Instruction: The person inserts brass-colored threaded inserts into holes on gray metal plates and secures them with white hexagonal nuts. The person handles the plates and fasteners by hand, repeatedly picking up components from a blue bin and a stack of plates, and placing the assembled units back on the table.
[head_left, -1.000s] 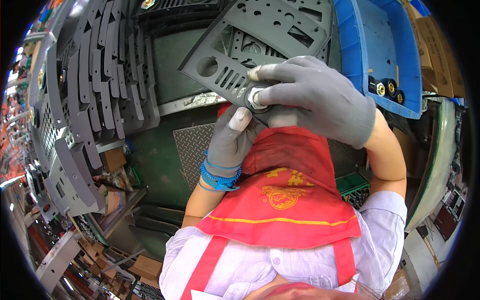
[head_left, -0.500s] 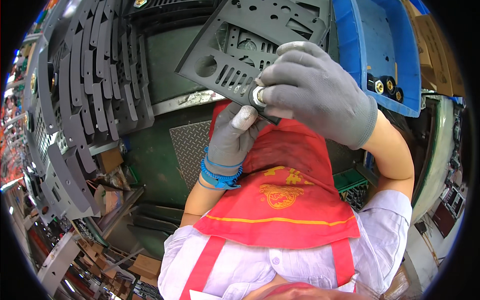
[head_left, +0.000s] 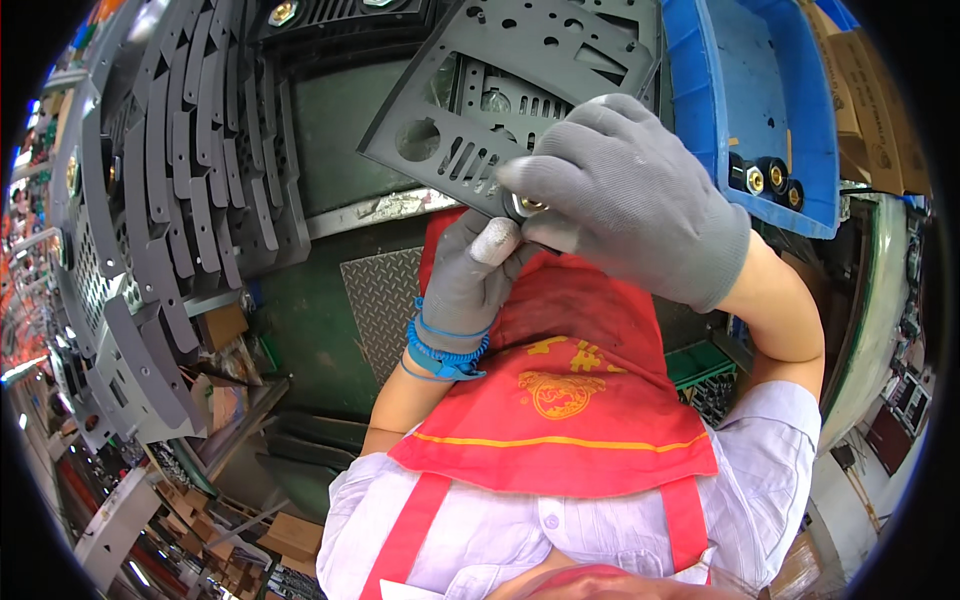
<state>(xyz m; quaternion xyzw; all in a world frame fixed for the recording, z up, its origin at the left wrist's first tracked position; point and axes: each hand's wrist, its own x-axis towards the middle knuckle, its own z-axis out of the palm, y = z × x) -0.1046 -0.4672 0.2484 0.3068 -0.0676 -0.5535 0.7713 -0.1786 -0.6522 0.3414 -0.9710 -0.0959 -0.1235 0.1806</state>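
A dark grey sheet-metal panel (head_left: 450,135) with slots, round holes and square cut-outs lies tilted before me, its lower corner reaching over my red apron. My left hand (head_left: 468,275), in a grey glove with a whitened thumb tip, grips the panel's near edge with the thumb on top. The left fingers are mostly hidden under it. At the same corner sits a shiny hex nut (head_left: 525,205) on a black round part. My right hand (head_left: 630,200), also gloved, has its thumb and curled fingers closed round that nut and partly covers it.
Right of the panel stands a blue bin (head_left: 745,80) holding several black round parts with brass-coloured centres (head_left: 775,175). Many grey metal panels (head_left: 200,150) stand in a row at left. A black slotted panel (head_left: 335,20) with hex nuts lies at the back. Cardboard boxes (head_left: 870,95) stand at far right.
My right hand has turned a little about the nut, its fingers shifting and covering more of it. The panel and my left hand have moved slightly right.
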